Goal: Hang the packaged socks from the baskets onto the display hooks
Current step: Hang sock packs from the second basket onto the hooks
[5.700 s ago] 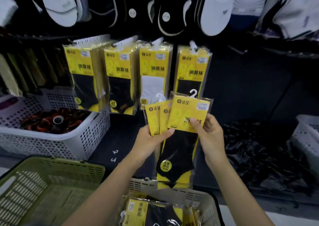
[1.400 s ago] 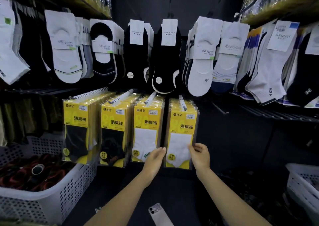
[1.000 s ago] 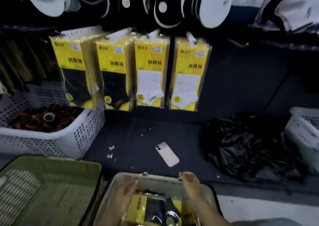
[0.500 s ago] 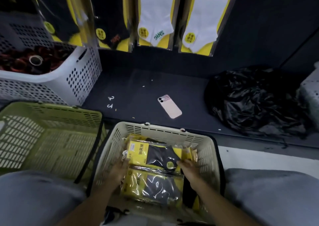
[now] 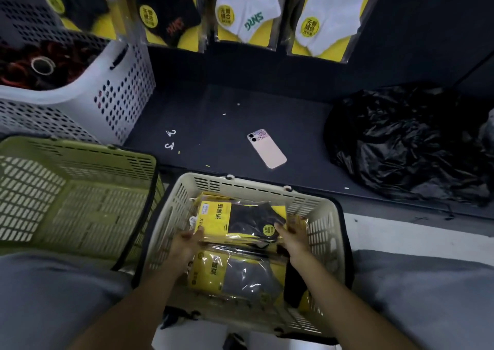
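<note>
Both hands reach into a beige basket (image 5: 256, 186) at the near centre of the scene and hold the top sock pack (image 5: 240, 221), a yellow card package with black socks under clear film. The left hand (image 5: 187, 242) grips the pack's left end with its thumb on top, and the right hand (image 5: 292, 238) holds the right end, fingers curled at the edge. The pack lies flat inside the basket on a second pack (image 5: 240, 277) of grey socks, with more yellow packaging wedged along the basket's right wall.

A green basket (image 5: 80, 159) sits just beside it on the left. Farther left, a white perforated basket (image 5: 125, 87) holds dark red and black items. On the dark shelf (image 5: 213, 108) beyond the baskets a pink phone (image 5: 267, 148) lies face down, two small white hooks (image 5: 170, 138) lie to its left, and a crumpled black plastic bag (image 5: 406, 141) lies to the right. At the far edge, hanging packs show black socks (image 5: 171, 15) on the left and white socks (image 5: 246, 9) on the right.
</note>
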`<state>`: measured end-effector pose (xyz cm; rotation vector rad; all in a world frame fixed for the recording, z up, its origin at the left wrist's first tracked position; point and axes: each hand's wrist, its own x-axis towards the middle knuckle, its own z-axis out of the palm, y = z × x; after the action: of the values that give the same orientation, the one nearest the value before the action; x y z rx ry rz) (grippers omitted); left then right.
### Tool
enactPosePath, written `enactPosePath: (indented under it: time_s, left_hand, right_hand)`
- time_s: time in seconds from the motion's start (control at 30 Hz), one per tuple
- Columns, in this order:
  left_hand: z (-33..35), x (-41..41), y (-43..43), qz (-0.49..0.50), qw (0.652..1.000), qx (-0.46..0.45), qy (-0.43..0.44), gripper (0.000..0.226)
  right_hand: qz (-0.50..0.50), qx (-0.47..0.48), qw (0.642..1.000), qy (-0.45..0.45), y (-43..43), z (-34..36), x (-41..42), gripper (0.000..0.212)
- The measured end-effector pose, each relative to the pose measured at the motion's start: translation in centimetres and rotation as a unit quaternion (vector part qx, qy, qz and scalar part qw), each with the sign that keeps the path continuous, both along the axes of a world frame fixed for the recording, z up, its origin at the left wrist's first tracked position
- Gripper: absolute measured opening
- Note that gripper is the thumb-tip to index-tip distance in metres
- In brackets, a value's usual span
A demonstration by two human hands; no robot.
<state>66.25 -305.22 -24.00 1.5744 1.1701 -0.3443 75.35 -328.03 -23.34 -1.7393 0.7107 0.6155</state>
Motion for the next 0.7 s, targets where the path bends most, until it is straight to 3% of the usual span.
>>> enactPosePath:
  time_s: [0.07, 0.13, 0.3, 0.4, 0.5, 0.63, 0.7]
  left_hand:
    - [0.6, 0.5, 0.2, 0.130, 0.989, -0.066, -0.002, 0.029]
    - [1.6, 0.8, 0.6, 0.264, 0.947, -0.183, -0.015, 0.020]
    - [3.6, 0.6, 0.8, 0.359, 0.873, -0.322, -0.072, 0.027]
    - [5.1, 1.2, -0.3, 0.333, 0.863, -0.359, -0.126, 0.043]
    - [8.3, 2.6, -1.8, 0.218, 0.877, -0.368, -0.219, 0.040]
    - [13.6, 4.8, -2.1, 0.136, 0.887, -0.306, -0.317, 0.065]
    - [16.5, 5.8, -1.8, 0.092, 0.901, -0.239, -0.350, 0.054]
  right_hand:
    - [-0.004, 0.106, 0.990, 0.089, -0.4, 0.9, 0.4, 0.030]
    - [0.019, 0.149, 0.983, 0.103, -0.6, 1.8, 0.6, 0.021]
    - [0.042, 0.228, 0.970, 0.071, 0.2, 5.0, 0.3, 0.027]
    - [0.060, 0.257, 0.964, 0.034, 0.2, 7.7, 0.5, 0.025]
    - [0.041, 0.328, 0.944, 0.009, 0.0, 10.1, 0.9, 0.025]
    - [0.068, 0.358, 0.930, -0.039, 0.1, 12.8, 1.3, 0.058]
    - [0.076, 0.308, 0.943, -0.102, 0.0, 14.2, 2.1, 0.068]
